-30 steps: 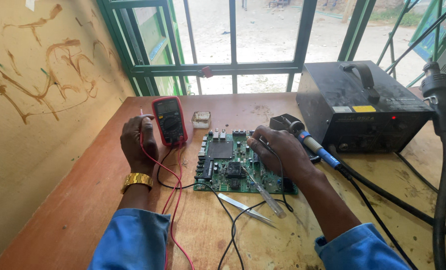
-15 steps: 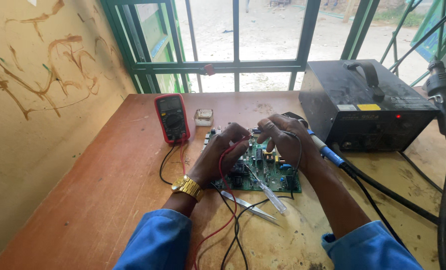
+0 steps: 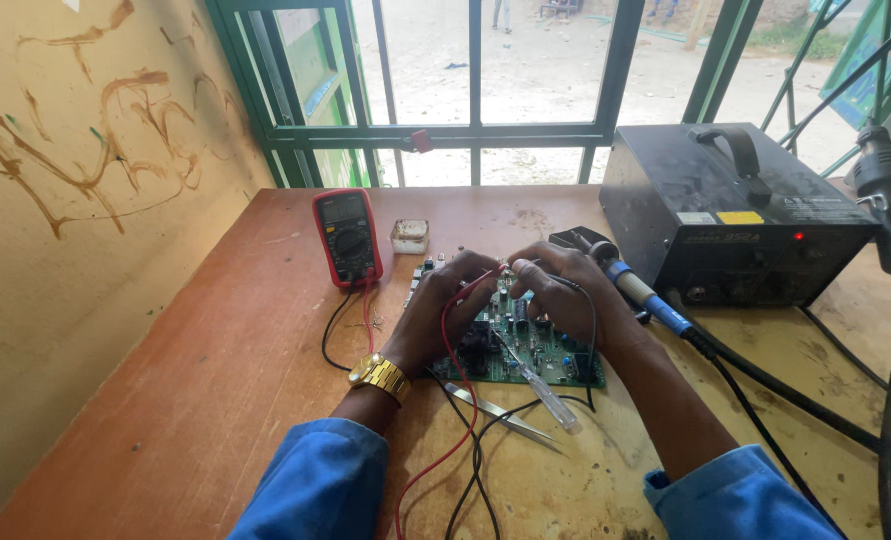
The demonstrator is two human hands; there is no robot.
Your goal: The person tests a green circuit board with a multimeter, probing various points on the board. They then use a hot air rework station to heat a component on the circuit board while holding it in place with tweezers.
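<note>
On the wooden table, a green circuit board lies flat near the middle, and everything else sits around it. The left hand rests over the board's left part, fingers curled around the red probe lead, which loops down off the board's near edge toward the person. The right hand hovers over the board's far right part, its fingers pinched together on the black probe lead, which runs along the board's right side. The two sets of fingertips meet close together above the board's far edge; the probe tips themselves are hidden by the fingers. A gold wristwatch sits on the left wrist, just left of the board.

Beyond the board's far left corner stands a red multimeter, tilted up, with its leads trailing toward the board. Just right of the meter, behind the board, is a small square tin. A screwdriver with a clear handle lies slanted across the board's near edge, and metal tweezers rest on the table just in front of the board. To the board's right, a soldering iron with a blue grip lies aslant, and behind it sits a black rework station with a small red light lit.
</note>
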